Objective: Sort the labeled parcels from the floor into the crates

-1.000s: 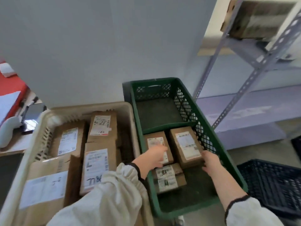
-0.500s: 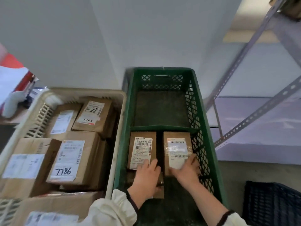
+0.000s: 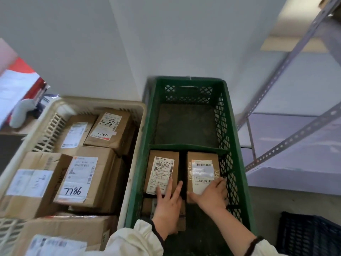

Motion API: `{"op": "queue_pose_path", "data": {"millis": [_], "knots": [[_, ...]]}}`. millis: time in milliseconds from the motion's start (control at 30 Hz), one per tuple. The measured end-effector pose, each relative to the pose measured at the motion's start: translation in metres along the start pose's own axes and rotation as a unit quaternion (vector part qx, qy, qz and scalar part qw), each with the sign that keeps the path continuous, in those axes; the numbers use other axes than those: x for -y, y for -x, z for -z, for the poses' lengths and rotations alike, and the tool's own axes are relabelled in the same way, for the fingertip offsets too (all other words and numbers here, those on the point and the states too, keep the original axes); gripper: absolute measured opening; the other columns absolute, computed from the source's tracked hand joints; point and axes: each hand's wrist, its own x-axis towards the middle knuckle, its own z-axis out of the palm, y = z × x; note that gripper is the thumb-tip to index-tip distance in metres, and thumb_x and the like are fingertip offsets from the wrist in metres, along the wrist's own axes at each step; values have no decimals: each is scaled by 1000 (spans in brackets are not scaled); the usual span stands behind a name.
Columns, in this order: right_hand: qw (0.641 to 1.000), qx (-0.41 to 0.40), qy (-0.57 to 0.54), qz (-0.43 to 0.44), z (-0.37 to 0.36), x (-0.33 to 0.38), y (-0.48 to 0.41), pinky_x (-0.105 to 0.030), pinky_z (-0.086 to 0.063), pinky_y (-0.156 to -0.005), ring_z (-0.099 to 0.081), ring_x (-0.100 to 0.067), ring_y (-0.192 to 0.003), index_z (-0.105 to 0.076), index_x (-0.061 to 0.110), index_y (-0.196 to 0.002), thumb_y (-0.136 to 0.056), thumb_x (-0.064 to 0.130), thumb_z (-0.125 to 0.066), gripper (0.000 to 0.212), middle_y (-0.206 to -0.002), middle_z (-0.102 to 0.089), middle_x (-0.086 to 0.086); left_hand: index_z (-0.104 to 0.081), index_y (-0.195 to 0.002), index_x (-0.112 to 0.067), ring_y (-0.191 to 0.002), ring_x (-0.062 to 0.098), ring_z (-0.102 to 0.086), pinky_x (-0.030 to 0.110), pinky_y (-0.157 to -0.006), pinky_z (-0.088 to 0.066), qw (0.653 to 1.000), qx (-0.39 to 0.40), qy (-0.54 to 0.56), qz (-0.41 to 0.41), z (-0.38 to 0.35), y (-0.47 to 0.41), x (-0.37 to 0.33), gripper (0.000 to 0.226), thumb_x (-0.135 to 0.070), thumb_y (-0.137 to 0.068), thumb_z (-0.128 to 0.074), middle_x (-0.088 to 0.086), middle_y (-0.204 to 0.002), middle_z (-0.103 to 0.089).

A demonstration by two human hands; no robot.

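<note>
Head view, left parcel (image 3: 162, 170), right parcel (image 3: 202, 163), against crate divider (image 3: 188, 146), gap between

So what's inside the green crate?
The green plastic crate holds a left brown cardboard parcel beside a right parcel. A third parcel, nearer, is mostly hidden under the left hand.

The green crate (image 3: 238, 182) holds a left parcel (image 3: 162, 170) and a right parcel (image 3: 202, 169) side by side, just before its divider (image 3: 188, 146); the beige crate (image 3: 103, 102) alongside holds several larger labeled boxes (image 3: 86, 178)
</note>
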Motion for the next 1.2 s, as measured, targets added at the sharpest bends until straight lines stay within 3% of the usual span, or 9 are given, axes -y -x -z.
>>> {"op": "queue_pose_path", "data": {"millis": [133, 467, 667, 900, 1033, 1133, 1200], "knots": [[1000, 2, 19, -13, -4, 12, 2, -58, -18, -112, 2, -38, -144, 22, 2, -144, -64, 70, -67, 137, -154, 23, -19, -22, -148, -15, -133, 41, 36, 70, -107, 1, 1000, 3, 7, -4, 0, 1, 0, 79, -32, -83, -65, 8, -150, 36], [1000, 8, 3, -20, -12, 32, 6, -54, -26, -107, -10, -38, -140, 22, 2, -143, -62, 70, -66, 138, -154, 8, -18, -42, -137, -20, -125, 35, 44, 64, -111, 4, 994, -58, 92, 4, -12, 9, 10, 56, -37, -87, -61, 3, -149, 39], [999, 12, -39, 0, -9, 31, 3, -55, -26, -108, -11, -38, -139, 20, 3, -144, -68, 56, -71, 130, -153, 4, -17, -26, -136, -18, -138, 37, 28, 55, -116, -1, 979, -74, 163, 102, -15, 21, 30, 62, -29, -87, -62, 13, -154, 27], [990, 55, -108, 68, -9, 7, -1, -42, -19, -115, -10, -35, -142, 19, 9, -146, -77, 34, -73, 118, -156, 10, -12, -15, -144, -22, -138, 38, 29, 56, -117, -2, 975, -59, 170, 132, -16, 21, 28, 73, -28, -88, -61, 14, -151, 33], [972, 82, -186, 118, -2, -14, 3, -37, -19, -117, -14, -22, -144, 5, 19, -151, -79, 23, -72, 105, -158, 0, -1, -15, -145, -23, -139, 35, 27, 56, -116, -2, 969, -69, 201, 128, -14, 24, 27, 72, -25, -89, -59, 11, -154, 28], [961, 50, -243, 121, 10, -30, 4, -42, -22, -117, -23, -19, -142, -19, 17, -149, -81, 22, -69, 85, -155, -24, -2, -16, -146, -25, -143, 31, 19, 54, -116, -8, 954, -101, 252, 124, -12, 31, 23, 70, -29, -90, -57, 7, -157, 17], [947, 34, -289, 136, 19, -34, 7, -36, -29, -113, -36, -18, -135, -34, 18, -140, -84, 18, -66, 65, -142, -41, 1, -13, -147, -26, -145, 29, 14, 51, -117, -13, 943, -126, 283, 124, -6, 36, 21, 71, -34, -91, -55, 4, -159, 12]]}}
